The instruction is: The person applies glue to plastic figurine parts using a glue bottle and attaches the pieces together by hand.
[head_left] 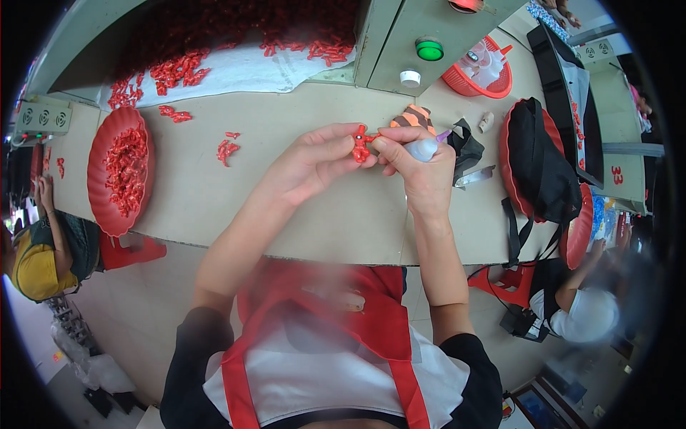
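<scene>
My left hand (325, 159) pinches a small glossy red figurine (361, 145) between thumb and fingers, above the middle of the table. My right hand (418, 159) meets it from the other side, its thumb and forefinger closed at the figurine's edge. Tucked in that same hand is a small pale squeeze bottle (421, 149) with a purple nozzle (444, 135) pointing up and right. Whether the right fingertips hold a separate small red piece is too small to tell. Left of my hands lie a few loose red figurine pieces (226, 151).
A scalloped red tray (93, 171) full of red pieces stands at left. Behind is a cabinet opening with a white cloth (243, 71) and heaped red pieces. At right are an orange-and-black striped thing (413, 116), a blade (475, 176), a red basket (493, 87) and a black bag (543, 161). Co-workers sit both sides.
</scene>
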{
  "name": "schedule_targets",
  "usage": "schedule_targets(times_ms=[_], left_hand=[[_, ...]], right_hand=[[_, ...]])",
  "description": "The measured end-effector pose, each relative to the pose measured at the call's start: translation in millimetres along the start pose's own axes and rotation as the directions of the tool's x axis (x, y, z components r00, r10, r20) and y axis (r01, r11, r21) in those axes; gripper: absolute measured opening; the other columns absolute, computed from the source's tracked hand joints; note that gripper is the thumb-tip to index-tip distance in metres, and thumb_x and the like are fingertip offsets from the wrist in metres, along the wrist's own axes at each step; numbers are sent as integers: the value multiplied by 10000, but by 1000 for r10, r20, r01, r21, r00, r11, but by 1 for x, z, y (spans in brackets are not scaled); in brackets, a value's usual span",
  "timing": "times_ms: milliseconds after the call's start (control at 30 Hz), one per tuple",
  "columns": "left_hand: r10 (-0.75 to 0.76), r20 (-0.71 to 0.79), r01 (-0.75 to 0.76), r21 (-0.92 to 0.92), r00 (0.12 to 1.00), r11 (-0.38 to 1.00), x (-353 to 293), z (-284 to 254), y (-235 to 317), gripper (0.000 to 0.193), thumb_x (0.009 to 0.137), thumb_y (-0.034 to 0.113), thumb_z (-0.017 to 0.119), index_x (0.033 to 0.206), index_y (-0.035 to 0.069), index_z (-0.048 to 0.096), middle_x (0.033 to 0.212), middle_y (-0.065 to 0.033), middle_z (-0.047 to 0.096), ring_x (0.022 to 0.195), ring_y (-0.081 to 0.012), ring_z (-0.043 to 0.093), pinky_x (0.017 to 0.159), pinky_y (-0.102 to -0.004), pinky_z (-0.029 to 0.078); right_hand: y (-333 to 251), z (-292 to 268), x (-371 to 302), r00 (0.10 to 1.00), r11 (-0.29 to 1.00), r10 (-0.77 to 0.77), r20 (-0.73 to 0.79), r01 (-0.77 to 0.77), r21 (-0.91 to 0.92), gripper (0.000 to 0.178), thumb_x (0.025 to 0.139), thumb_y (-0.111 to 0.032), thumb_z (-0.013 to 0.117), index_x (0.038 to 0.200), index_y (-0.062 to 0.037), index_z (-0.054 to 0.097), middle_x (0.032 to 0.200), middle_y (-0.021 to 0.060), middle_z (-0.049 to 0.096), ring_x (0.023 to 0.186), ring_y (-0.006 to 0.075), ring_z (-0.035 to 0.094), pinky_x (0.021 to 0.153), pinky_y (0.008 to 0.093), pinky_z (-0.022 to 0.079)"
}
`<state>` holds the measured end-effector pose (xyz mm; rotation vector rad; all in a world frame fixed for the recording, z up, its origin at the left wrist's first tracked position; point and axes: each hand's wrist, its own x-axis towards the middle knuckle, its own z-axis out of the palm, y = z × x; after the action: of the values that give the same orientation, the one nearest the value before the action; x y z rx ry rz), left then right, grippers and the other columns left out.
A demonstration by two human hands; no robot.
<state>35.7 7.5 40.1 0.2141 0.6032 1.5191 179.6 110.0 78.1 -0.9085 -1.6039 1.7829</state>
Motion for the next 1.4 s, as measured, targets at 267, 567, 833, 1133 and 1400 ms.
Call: schedule_targets(times_ms=[267,567,833,1133,1400], left_hand=[[-11,-23,11,4,1000,1000,0,3,0,336,882,67,521,1184,-68,465,1086,-173,577,946,-266,617,828,-263,522],[-3,-33,3,10,999,1000,1,2,-1,311,888,32,491,1183,-65,466,1093,-176,569,957,-283,616,819,-269,539],[6,-37,-6,4,999,1000,1,3,-2,289,888,31,493,1166,-52,486,1075,-170,576,958,-286,615,829,-272,540],[-38,32,38,-7,999,999,3,-2,-5,323,886,82,521,1171,-65,480,1092,-165,578,994,-246,594,911,-304,468],[-71,68,82,-176,995,981,6,-6,-15,400,903,101,497,1241,-85,391,1124,-172,544,1027,-236,575,924,-269,472]], right_hand=[[-1,-4,-1,1000,1000,9,22,-9,29,149,753,-14,665,892,39,649,747,68,638,595,103,595,489,200,453],[-2,-2,1,998,998,57,9,-58,28,130,758,-9,657,879,35,645,727,58,629,586,94,586,477,196,436],[-1,-1,2,997,996,72,4,-72,54,122,759,-7,655,875,30,644,716,53,625,579,88,577,470,194,429],[2,-5,3,998,998,59,24,-59,24,123,761,-30,670,876,13,659,709,41,624,573,78,566,476,189,422],[-1,-10,3,998,998,51,25,-50,-44,121,762,-61,679,866,1,671,707,27,623,596,60,562,497,178,431]])
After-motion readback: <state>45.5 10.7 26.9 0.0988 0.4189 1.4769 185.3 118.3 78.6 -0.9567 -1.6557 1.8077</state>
